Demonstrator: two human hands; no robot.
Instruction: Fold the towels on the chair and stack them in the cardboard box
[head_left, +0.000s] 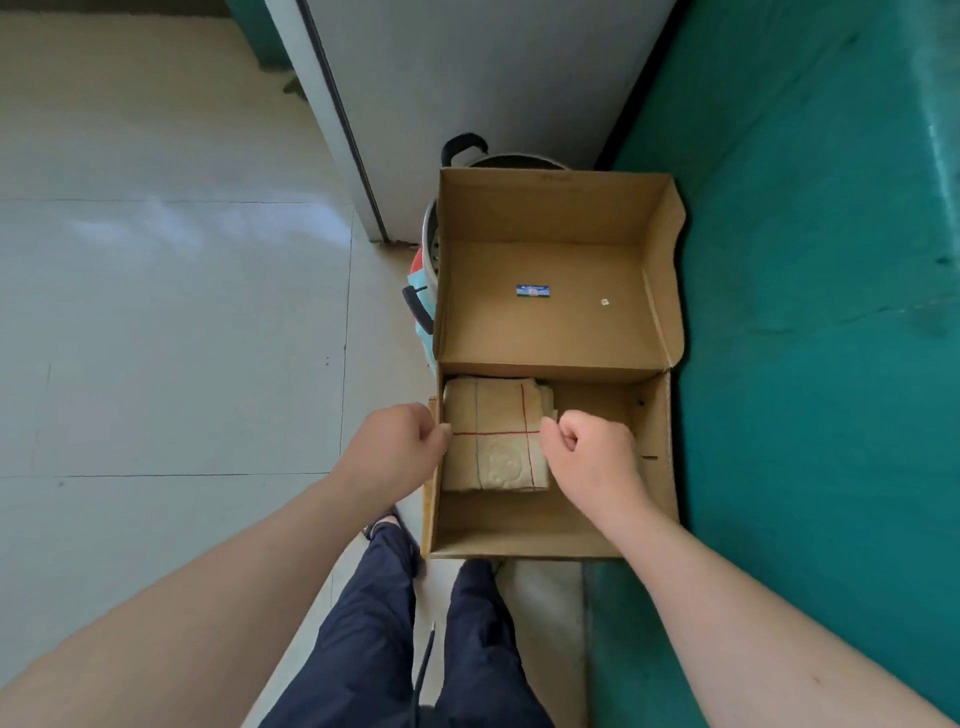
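Observation:
The cardboard box (530, 525) stands open on the floor, its lid (545, 312) folded back and upward. A folded cream towel (493, 441) with thin red and green lines lies flat in the box's left half. My left hand (395, 447) is at the towel's left edge, beside the box's left wall, fingers curled onto the cloth. At the towel's right edge my right hand (592, 447) has its fingers closed and pinches a bit of cloth. The right half of the box floor (597, 400) is bare cardboard. No chair or other towels are in view.
A teal padded surface (810, 312) runs along the box's right side. Behind the box's left side stands a metal pot (434, 244) with black handles, against a white door (467, 78). Pale floor tiles (171, 312) spread to the left. My dark trouser legs (415, 639) are below.

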